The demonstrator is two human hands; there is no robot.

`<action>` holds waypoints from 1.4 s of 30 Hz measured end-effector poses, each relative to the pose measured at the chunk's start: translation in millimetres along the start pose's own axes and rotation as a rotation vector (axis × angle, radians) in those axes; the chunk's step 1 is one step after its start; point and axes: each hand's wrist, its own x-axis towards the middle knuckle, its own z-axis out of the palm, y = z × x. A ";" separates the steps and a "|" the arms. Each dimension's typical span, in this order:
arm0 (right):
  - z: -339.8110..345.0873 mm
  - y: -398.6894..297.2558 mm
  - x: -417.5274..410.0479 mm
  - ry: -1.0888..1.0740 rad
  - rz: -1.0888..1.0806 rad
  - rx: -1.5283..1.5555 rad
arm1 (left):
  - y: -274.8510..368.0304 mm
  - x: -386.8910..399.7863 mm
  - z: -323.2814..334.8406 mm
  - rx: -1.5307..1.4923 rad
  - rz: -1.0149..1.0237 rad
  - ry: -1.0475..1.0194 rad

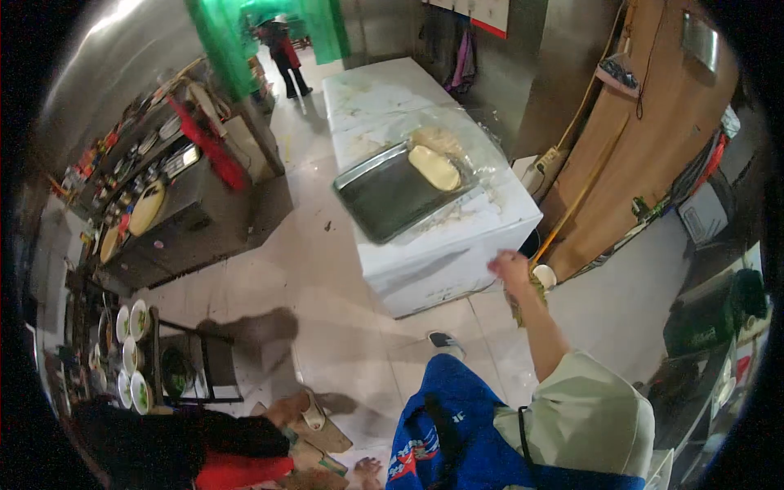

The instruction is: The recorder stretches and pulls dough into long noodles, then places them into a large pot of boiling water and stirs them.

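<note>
My right hand point(511, 268) reaches forward, blurred, past the near right corner of a white chest-like unit point(429, 275). Nothing shows between its fingers. On the unit's stained top lies a dark rectangular metal tray point(386, 196). A pale yellow oval piece point(435, 168), possibly dough, rests at the tray's right end. Clear plastic sheeting point(474, 144) is spread beside it. My left hand point(367, 473) is low at the bottom edge, next to my blue apron point(447, 422); it is partly cut off, and its grip is unclear.
Close on my left, a co-worker's hand point(288, 409) is by a pale object point(314, 418). Several white bowls point(139, 320) with green bits stand at left. A yellow pole point(579, 196) leans against the brown panel at right. Another person point(286, 55) stands beyond green curtains point(211, 43).
</note>
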 end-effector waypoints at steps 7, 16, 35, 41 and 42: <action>-13.6 -129.7 243.2 0.100 0.007 0.340 | -25.0 60.6 125.3 0.912 0.070 0.308; -34.0 -124.0 424.2 -0.184 0.342 0.649 | -37.7 208.3 359.3 1.212 0.159 0.373; 140.8 -135.8 111.1 -1.163 -0.379 -1.103 | -141.2 453.3 811.0 1.835 0.691 -1.308; 125.9 -154.3 164.5 -1.359 -0.543 -1.288 | -75.9 556.1 793.4 1.756 1.283 -0.141; 118.2 -156.0 171.5 -1.322 -0.521 -1.230 | -61.4 556.9 782.5 1.827 1.166 0.091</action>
